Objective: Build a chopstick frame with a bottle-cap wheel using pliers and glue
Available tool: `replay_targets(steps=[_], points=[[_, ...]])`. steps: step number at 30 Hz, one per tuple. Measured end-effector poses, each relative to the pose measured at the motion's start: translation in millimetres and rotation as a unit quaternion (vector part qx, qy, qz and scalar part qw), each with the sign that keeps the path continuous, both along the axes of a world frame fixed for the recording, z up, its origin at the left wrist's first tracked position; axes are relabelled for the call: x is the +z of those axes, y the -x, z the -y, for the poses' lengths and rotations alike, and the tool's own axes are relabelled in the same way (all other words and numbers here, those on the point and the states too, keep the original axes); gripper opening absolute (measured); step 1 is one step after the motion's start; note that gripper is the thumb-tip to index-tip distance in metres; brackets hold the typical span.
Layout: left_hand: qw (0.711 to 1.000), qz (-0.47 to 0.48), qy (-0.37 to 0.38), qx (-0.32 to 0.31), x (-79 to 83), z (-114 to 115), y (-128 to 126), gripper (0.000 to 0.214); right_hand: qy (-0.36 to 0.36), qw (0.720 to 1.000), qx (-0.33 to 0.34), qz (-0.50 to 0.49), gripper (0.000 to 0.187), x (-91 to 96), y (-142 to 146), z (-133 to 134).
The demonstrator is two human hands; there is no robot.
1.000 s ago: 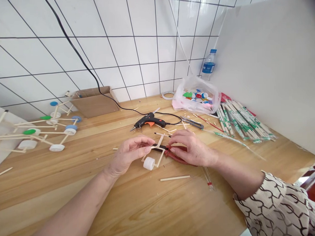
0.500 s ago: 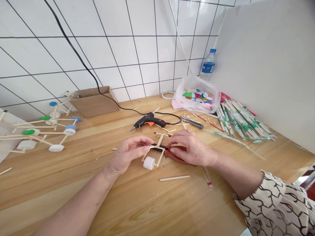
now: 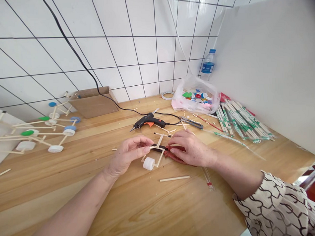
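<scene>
Between my hands is a small frame of wooden sticks [image 3: 160, 141], with a pair of white bottle caps [image 3: 149, 163] as a wheel at its near end. My left hand [image 3: 131, 150] pinches the left end of its crossbar between thumb and fingers. On the other side, my right hand [image 3: 191, 147] has its fingertips closed at the crossbar's right end. Beneath the frame and right hand lies a tool with red curved handles [image 3: 178, 157] and a dark front part; its kind is partly hidden. One loose wooden stick [image 3: 174, 178] lies nearer to me.
A black glue gun [image 3: 148, 121] and a utility knife [image 3: 191, 122] lie behind my hands. Stick-and-cap cars [image 3: 36, 137] stand left, near a cardboard box [image 3: 93, 104]. Right are a plastic bag of caps [image 3: 182, 93], wrapped chopsticks [image 3: 242, 120] and a water bottle [image 3: 208, 66].
Hardly anything differs. Both hands keep the same grip on the stick frame, and the whole view has shifted very slightly.
</scene>
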State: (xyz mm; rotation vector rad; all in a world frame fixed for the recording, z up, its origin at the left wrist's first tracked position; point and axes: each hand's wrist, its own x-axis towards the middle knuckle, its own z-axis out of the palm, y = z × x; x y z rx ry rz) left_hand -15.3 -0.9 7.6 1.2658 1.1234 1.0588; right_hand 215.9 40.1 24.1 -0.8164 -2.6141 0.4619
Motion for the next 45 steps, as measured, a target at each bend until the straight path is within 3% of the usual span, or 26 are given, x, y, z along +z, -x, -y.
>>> replay_targets(steps=[45], points=[[1.0, -0.007, 0.017, 0.004, -0.5, 1.0, -3.1, 0.031, -0.013, 1.0, 0.003, 0.001, 0.014, -1.3, 0.2, 2.4]])
